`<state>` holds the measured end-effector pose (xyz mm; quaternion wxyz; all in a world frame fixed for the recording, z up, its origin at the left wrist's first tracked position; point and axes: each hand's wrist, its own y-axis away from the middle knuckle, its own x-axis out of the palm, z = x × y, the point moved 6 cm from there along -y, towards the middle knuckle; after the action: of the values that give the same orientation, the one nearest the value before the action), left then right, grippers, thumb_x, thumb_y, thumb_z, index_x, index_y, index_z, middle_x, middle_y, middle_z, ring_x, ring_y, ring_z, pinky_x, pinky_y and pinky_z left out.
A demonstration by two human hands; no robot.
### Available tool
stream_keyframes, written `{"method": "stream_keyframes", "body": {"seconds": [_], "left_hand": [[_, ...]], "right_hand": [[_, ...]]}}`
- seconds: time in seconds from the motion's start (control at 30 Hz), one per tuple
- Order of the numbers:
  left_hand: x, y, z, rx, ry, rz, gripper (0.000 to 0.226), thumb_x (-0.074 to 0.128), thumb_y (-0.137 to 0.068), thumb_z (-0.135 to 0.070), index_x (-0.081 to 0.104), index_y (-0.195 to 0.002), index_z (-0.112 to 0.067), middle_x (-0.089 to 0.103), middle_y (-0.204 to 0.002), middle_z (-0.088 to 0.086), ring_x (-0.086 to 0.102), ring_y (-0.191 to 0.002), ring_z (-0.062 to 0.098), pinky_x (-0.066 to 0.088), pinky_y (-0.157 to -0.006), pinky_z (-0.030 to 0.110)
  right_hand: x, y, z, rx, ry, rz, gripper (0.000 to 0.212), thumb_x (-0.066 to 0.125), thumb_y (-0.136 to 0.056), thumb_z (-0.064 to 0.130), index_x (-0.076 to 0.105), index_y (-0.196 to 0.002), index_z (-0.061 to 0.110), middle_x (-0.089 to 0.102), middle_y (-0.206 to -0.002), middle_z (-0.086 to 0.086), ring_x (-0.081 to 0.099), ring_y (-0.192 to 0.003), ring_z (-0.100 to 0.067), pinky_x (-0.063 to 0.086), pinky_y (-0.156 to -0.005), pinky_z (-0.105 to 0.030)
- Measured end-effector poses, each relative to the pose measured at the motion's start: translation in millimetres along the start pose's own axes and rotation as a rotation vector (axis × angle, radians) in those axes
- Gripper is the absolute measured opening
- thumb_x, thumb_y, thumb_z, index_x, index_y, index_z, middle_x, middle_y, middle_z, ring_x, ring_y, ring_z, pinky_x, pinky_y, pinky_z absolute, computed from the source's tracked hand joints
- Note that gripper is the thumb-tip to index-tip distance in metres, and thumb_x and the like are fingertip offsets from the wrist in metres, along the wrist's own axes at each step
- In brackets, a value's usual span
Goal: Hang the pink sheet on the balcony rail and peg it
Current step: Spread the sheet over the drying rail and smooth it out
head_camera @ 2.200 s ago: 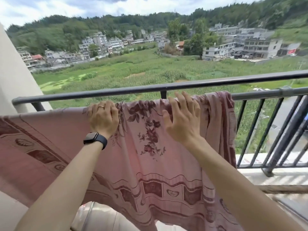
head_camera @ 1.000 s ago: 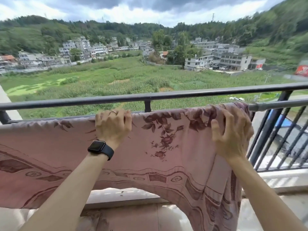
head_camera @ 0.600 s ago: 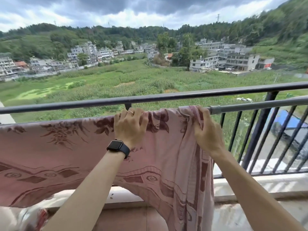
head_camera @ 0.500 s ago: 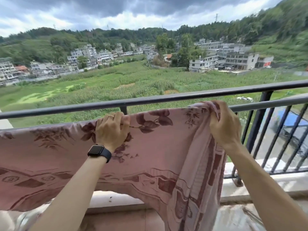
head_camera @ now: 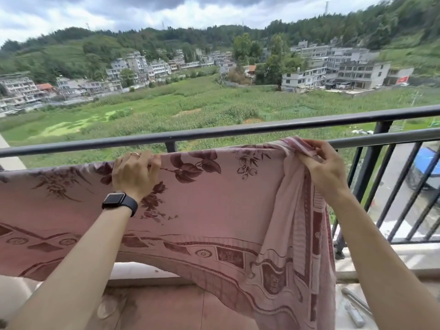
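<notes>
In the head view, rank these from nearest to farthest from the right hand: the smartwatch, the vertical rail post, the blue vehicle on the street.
From the right hand:
1. Vertical rail post, just right of the hand, behind the sheet corner.
2. Blue vehicle, far right, beyond the bars on the street below.
3. Smartwatch, on the left wrist, across the pink sheet.
</notes>
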<state>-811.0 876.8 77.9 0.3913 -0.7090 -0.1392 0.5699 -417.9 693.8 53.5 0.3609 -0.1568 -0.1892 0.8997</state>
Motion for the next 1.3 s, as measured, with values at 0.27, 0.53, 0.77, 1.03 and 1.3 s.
{"method": "stream_keyframes", "body": {"seconds": [0.27, 0.53, 0.77, 1.03, 1.3], "left_hand": [[-0.9, 1.4, 11.2, -0.053, 0.004, -0.036, 0.056, 0.022, -0.097, -0.042, 0.062, -0.097, -0.003, 0.066, -0.077, 0.025, 0.06, -0.079, 0.037, 0.042, -0.077, 0.045], [-3.9, 5.2, -33.4, -0.161, 0.112, -0.164, 0.033, 0.033, -0.092, -0.032, 0.057, -0.101, -0.01, 0.058, -0.106, 0.015, 0.051, -0.101, 0.034, 0.033, -0.098, 0.053], [-15.1, -5.8, -191.4, 0.217, 0.187, 0.043, 0.047, 0.033, -0.097, -0.056, 0.059, -0.113, -0.02, 0.07, -0.102, 0.006, 0.063, -0.096, 0.028, 0.038, -0.093, 0.044], [-2.6, 28.5, -192.6, 0.35, -0.049, -0.118, 0.053, 0.037, -0.1, -0.059, 0.064, -0.095, -0.014, 0.069, -0.087, 0.007, 0.062, -0.077, 0.028, 0.04, -0.071, 0.04], [9.1, 48.4, -269.4, 0.304, 0.187, -0.106, 0.041, 0.053, -0.084, -0.035, 0.057, -0.121, -0.016, 0.06, -0.119, 0.006, 0.054, -0.109, 0.027, 0.03, -0.102, 0.05]], "right_hand": [[-46.8, -11.2, -12.2, 0.143, -0.388, -0.288, 0.026, 0.075, -0.082, 0.014, 0.074, -0.104, 0.028, 0.072, -0.1, 0.005, 0.066, -0.092, -0.007, 0.052, -0.087, -0.02], [-45.5, 23.4, -33.0, 0.263, -0.22, -0.073, 0.044, 0.068, -0.091, 0.039, 0.046, -0.127, 0.025, 0.065, -0.106, -0.005, 0.066, -0.094, -0.019, 0.051, -0.082, -0.036], [-51.0, 7.8, -11.9, 0.435, -0.043, 0.003, 0.037, 0.056, -0.095, 0.054, 0.072, -0.094, 0.021, 0.071, -0.089, -0.001, 0.066, -0.083, -0.018, 0.05, -0.072, -0.028], [-153.3, 30.8, -36.1, 0.263, 0.205, -0.496, 0.021, 0.065, -0.095, 0.03, 0.063, -0.107, 0.014, 0.061, -0.096, -0.002, 0.062, -0.1, -0.029, 0.04, -0.081, -0.028], [-163.3, 31.8, -55.7, 0.099, 0.487, -0.447, 0.023, 0.065, -0.093, 0.036, 0.056, -0.105, 0.019, 0.057, -0.09, 0.001, 0.053, -0.089, -0.022, 0.041, -0.074, -0.031]]}}
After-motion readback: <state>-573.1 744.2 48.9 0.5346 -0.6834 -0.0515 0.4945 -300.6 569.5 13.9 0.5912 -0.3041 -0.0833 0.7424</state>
